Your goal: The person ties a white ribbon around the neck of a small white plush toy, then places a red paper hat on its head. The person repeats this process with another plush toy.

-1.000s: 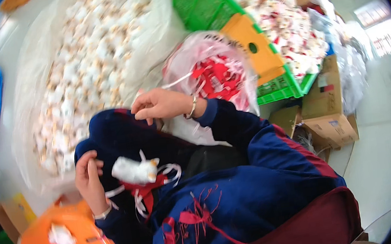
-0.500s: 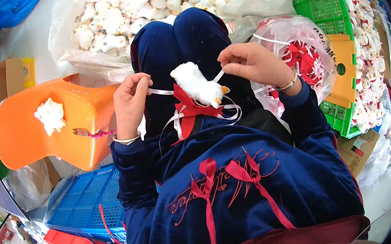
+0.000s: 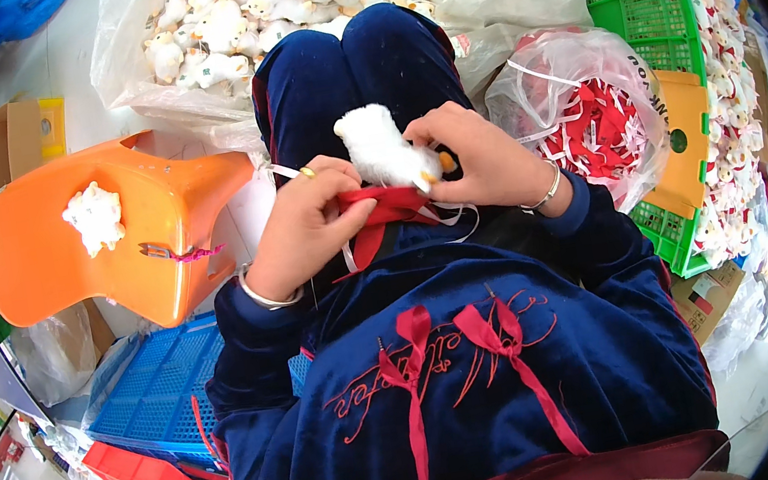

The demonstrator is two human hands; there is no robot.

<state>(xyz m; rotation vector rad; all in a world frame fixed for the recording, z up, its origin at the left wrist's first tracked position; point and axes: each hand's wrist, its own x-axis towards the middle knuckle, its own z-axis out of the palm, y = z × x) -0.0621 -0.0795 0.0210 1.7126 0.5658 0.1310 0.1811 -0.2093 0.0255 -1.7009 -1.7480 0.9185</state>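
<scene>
I judge I'm watching the red cloth [image 3: 389, 204] being fitted around the white plush bird [image 3: 376, 152], which lies between the hands; next calls for drawing the cloth snug before tying. The left hand [image 3: 303, 227] pinches the cloth's edge; the right hand [image 3: 489, 157] curves narrowly about the bird's orange-tipped end, its grip I can't confirm. Half a second ago the hands were wider apart, each pinching a white ribbon.

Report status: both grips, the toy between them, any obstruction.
Left grip pinching red cloth. Right grip on white toy, over lap. Nothing visibly blocking either.
</scene>
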